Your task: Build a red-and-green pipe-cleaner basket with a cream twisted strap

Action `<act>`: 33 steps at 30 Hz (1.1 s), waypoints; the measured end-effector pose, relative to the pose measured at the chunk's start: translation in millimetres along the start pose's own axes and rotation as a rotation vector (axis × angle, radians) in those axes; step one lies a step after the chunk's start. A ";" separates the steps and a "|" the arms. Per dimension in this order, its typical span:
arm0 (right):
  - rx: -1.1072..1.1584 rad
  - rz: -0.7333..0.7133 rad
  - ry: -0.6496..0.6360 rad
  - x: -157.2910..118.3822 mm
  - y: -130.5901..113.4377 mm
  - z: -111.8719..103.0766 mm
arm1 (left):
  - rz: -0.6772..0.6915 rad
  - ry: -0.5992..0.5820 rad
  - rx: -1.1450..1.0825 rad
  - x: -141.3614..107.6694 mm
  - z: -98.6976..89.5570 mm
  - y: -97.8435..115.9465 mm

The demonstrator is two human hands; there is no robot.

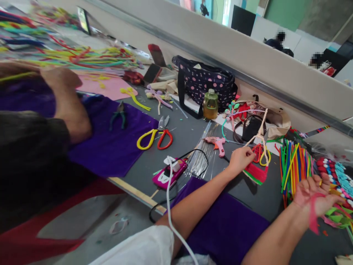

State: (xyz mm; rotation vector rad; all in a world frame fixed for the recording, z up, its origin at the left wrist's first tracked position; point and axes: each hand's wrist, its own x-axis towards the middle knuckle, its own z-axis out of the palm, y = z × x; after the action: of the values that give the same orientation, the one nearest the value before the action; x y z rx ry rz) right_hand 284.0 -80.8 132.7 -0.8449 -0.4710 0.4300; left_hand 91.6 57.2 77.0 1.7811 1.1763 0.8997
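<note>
My left hand [240, 160] is closed in a pinch at the upper left corner of a red, pink and green wedge-shaped piece [257, 172], from which pale pipe-cleaner strands [260, 134] rise. Red-and-yellow-handled scissors [258, 154] lie just behind that piece. My right hand [313, 197] is turned palm up at the right, fingers curled, with a pink strip [313, 213] hanging across it. Beside it lies a bundle of coloured pipe cleaners [296, 165]. A pink glue gun [216, 143] rests left of my left hand, near clear glue sticks [201, 162].
Another person's arm [68, 106] reaches over a purple cloth [107, 147] at the left, near pliers [118, 117] and yellow-and-red scissors [158, 136]. A power strip [169, 176] with cables, a bottle [210, 105] and a dotted bag [204, 79] stand on the table.
</note>
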 end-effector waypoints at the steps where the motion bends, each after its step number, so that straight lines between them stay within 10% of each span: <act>1: -0.001 0.008 0.013 -0.1 1.0 0.5 | -0.009 0.004 -0.016 1.0 0.0 -0.7; 10: -0.217 0.157 -0.064 -13.7 6.3 27.6 | -0.019 0.050 -0.048 11.9 -1.1 -3.7; 22: -0.305 -0.155 -0.068 -28.3 44.0 60.1 | -0.042 -0.020 -0.174 24.2 19.1 -13.2; 33: -0.424 -0.083 -0.035 -18.5 76.0 51.0 | -0.024 -0.010 -0.180 22.5 21.8 -20.6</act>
State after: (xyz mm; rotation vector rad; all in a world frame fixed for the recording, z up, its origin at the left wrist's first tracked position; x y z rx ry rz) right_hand 227.5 -15.0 97.9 -1.2229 -0.6400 0.2706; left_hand 110.1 78.3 52.1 1.6215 1.0735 0.9509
